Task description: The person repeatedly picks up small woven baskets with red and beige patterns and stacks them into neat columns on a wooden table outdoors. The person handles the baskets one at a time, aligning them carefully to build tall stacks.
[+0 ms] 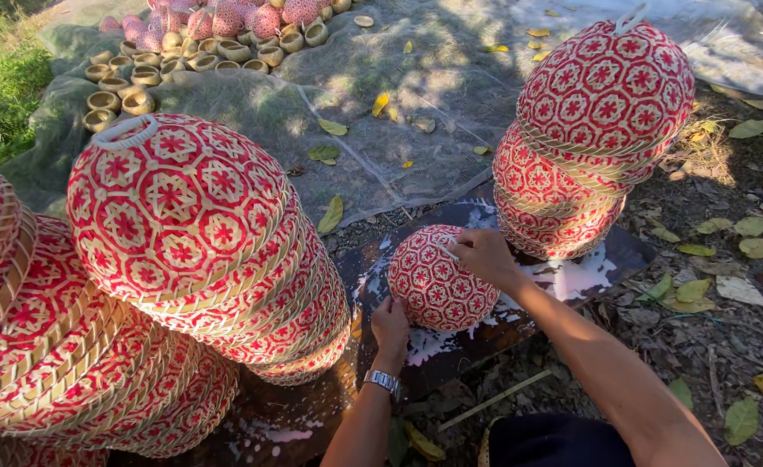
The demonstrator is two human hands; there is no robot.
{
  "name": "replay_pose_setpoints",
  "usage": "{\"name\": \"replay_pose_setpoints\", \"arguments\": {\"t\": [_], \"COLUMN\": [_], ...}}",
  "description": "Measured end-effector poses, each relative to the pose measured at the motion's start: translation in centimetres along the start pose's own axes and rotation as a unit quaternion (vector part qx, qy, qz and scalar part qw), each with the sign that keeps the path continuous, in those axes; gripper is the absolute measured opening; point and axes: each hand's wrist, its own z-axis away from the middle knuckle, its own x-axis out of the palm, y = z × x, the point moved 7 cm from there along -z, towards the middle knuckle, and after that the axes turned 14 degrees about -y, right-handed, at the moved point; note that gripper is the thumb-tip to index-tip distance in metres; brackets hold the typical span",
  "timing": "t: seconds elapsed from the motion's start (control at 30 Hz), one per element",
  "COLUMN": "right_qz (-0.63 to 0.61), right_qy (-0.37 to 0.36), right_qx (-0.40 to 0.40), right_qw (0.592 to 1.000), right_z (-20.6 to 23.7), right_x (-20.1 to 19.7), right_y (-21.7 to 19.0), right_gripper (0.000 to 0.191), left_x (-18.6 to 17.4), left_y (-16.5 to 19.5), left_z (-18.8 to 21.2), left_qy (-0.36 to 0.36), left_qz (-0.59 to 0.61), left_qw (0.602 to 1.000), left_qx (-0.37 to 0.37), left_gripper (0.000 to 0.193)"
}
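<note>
On a paint-splashed board (571, 277), both hands' fingers hold a red woven basket (437, 281), perhaps brushing, stacks (589, 138) crowding beside.

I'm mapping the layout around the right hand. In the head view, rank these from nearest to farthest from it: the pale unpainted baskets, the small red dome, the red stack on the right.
1. small red dome, under the right hand.
2. red stack, up right.
3. pale unpainted baskets, far upper left.

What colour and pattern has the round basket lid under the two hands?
The basket lid is red with a pale woven lattice of hexagons and stars, seen in the head view.
</note>
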Motion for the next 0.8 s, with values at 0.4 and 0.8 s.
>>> {"name": "replay_pose_setpoints", "arguments": {"t": [0.4,0.8], "right_qz": [0.024,0.126], "right_qy": [-0.053,0.041], "right_qx": [-0.021,-0.066], "right_qw": [0.998,0.989], "right_z": [0.8,1.1], "right_x": [0.0,-4.1], "right_y": [1.5,-5.0], "right_gripper": [0.039,0.038], "left_x": [3.2,1.1], "left_y": [6.8,7.4], "left_z": [2.1,6.6], "left_qy": [-0.085,-0.068], "left_qz": [-0.412,-0.229], "left_qw": [0.897,0.958], "left_qx": [0.135,0.157], "left_gripper": [0.119,0.119]}}
